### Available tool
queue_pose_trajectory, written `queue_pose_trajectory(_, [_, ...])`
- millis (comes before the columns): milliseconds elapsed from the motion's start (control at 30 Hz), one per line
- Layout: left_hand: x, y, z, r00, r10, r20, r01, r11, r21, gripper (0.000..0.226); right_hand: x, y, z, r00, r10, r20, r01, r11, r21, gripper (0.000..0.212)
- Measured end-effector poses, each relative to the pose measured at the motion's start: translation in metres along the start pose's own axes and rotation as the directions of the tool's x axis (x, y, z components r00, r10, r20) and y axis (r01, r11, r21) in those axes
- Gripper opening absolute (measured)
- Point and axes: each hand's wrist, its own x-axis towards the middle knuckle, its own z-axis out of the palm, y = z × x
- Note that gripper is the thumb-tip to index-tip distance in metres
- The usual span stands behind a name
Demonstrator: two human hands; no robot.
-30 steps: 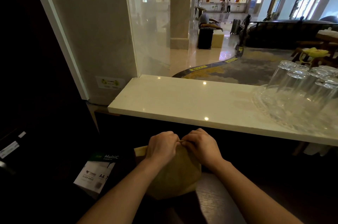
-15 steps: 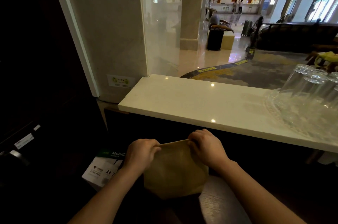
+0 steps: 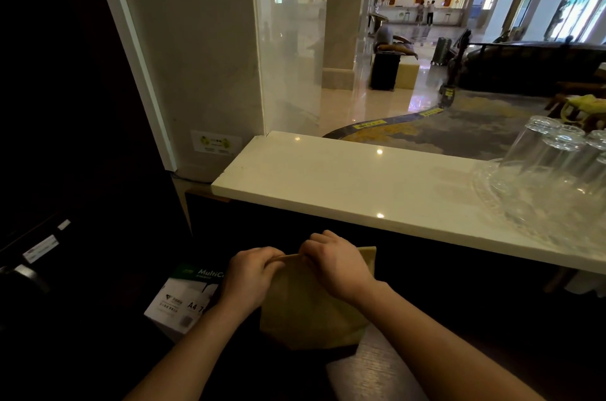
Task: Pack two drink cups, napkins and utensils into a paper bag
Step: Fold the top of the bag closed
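Observation:
A brown paper bag (image 3: 308, 315) stands upright on a dark surface below the counter, its top edge pressed flat. My left hand (image 3: 251, 272) pinches that top edge near its left end. My right hand (image 3: 334, 264) grips the same edge close beside it, knuckles up. The two hands nearly touch over the bag's mouth. What is inside the bag is hidden. No drink cups, napkins or utensils show outside it.
A white stone counter (image 3: 344, 184) runs across just beyond the bag. Several upturned clear glasses (image 3: 554, 154) stand on a glass tray at its right end. A box of A4 paper (image 3: 183, 295) sits to the left of the bag. A wall closes the left side.
Half a second ago my hands were apart at the bag's top corners. They have come together again on the top edge, which is now pressed flat.

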Motion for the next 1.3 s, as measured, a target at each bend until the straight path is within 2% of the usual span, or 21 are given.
queue_pose_trajectory(200, [0.001, 0.0, 0.0, 1.0, 0.017, -0.023, -0.017, 1.0, -0.026, 0.008, 0.008, -0.009, 0.003, 0.999, -0.036, 0.002, 0.036, 0.999, 0.022, 0.025])
queue_pose_trajectory(367, [-0.003, -0.006, -0.005, 0.998, -0.051, 0.043, 0.059, 0.97, -0.237, 0.016, 0.01, -0.014, 0.005, 1.0, -0.028, -0.004, 0.028, 0.998, 0.061, 0.027])
queue_pose_trajectory(533, [-0.003, -0.004, -0.003, 0.999, 0.008, -0.035, -0.014, 0.984, -0.178, 0.012, 0.008, -0.002, -0.003, 0.999, -0.038, -0.011, 0.038, 0.999, 0.031, 0.025])
queue_pose_trajectory(633, [-0.005, -0.009, -0.001, 0.998, -0.03, -0.06, 0.02, 0.986, -0.163, 0.011, -0.01, 0.03, -0.016, 0.999, 0.034, 0.016, -0.034, 0.999, -0.002, 0.026])
queue_pose_trajectory(767, [-0.006, -0.01, 0.003, 0.996, -0.003, -0.094, -0.011, 0.989, -0.145, 0.011, -0.036, 0.076, -0.038, 0.983, 0.176, 0.047, -0.176, 0.984, 0.002, 0.02])
queue_pose_trajectory(900, [-0.001, -0.014, 0.003, 0.994, -0.052, -0.094, 0.038, 0.988, -0.15, 0.012, -0.054, 0.1, -0.048, 0.942, 0.337, 0.003, -0.337, 0.941, 0.033, 0.011])
queue_pose_trajectory(1033, [-0.001, -0.02, 0.002, 0.997, -0.053, -0.049, 0.047, 0.991, -0.126, 0.013, -0.065, 0.101, -0.047, 0.908, 0.41, -0.08, -0.404, 0.911, 0.084, 0.008])
queue_pose_trajectory(1133, [0.001, -0.015, 0.001, 1.0, -0.014, -0.027, 0.012, 0.997, -0.082, 0.012, -0.058, 0.081, -0.044, 0.915, 0.383, -0.13, -0.362, 0.918, 0.161, 0.007])
queue_pose_trajectory(1200, [0.004, -0.009, -0.001, 1.0, 0.017, 0.003, -0.017, 1.0, 0.001, 0.012, -0.046, 0.062, -0.042, 0.937, 0.319, -0.142, -0.299, 0.943, 0.144, 0.021])
queue_pose_trajectory(1300, [0.009, 0.004, -0.005, 0.992, 0.1, 0.075, -0.112, 0.977, 0.181, 0.02, -0.019, 0.035, -0.034, 0.988, 0.153, -0.033, -0.152, 0.988, 0.016, 0.044])
